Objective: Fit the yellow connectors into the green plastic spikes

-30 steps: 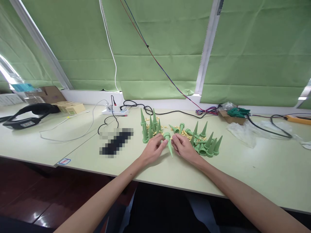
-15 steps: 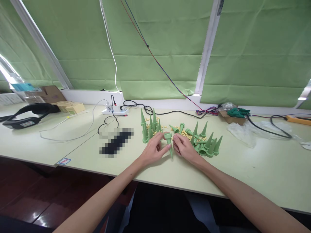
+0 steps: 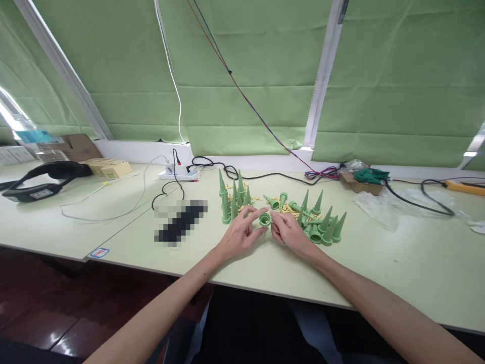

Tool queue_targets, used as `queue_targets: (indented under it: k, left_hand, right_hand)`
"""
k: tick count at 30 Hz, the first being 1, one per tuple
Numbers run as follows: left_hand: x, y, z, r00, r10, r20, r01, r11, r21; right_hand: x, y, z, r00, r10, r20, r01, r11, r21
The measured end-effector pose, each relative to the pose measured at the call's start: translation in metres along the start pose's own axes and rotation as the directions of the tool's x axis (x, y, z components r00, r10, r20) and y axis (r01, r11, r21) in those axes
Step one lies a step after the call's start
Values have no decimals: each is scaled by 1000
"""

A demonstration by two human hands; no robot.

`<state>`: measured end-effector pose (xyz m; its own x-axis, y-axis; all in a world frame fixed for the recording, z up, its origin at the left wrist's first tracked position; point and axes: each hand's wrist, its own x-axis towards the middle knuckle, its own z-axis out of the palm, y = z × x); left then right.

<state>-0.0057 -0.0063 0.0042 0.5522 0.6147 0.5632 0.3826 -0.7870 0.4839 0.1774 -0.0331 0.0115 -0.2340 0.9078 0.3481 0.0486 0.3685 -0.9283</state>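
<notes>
A green cone (image 3: 264,219) is pinched between the thumb and fingers of my left hand (image 3: 241,233), its open round end facing me and something yellowish showing inside. My right hand (image 3: 288,231) is closed at the cone's right rim; what its fingertips hold is too small to make out. Upright green cones (image 3: 234,199) stand in a group behind my left hand. More green cones (image 3: 326,232), some upright and some lying, are beside and behind my right hand. Small yellow pegs (image 3: 287,209) lie scattered among them.
A white power strip (image 3: 178,174) and black cables lie at the table's back edge. A headset (image 3: 41,184) and yellow boxes (image 3: 109,168) are at left. A cardboard box (image 3: 361,184) and clear plastic bags (image 3: 382,210) sit at right.
The cone in my left hand has tipped, from pointing downward with its side visible to showing its open end. My right hand has stayed close beside it.
</notes>
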Motion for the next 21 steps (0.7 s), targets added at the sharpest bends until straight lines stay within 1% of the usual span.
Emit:
queue_targets:
  k: [5,10,14,16,21]
  left_hand:
    - [0,0,-1,1000,26,13,-26,999,43]
    - [1,1,-1,1000,-14,18,13,998,65]
    - [1,-1,2,993,-108,-48,110,994,29]
    - [2,-1,2,988,-137,-65,139,990,19]
    - [5,5,-1,988,-123,-88,126,992,30]
  right_hand:
    - [1,2,-1,1000,21,-14,-22,998,-63]
    - [1,2,0,999,40,-19,-41,999,-23]
    - [1,2,2,999,16,-29,-17,1000,-17]
    - [1,3,2,999,-4,-39,2,1000,-29]
    - [2,5,1,996,-30,-81,28,999,-35]
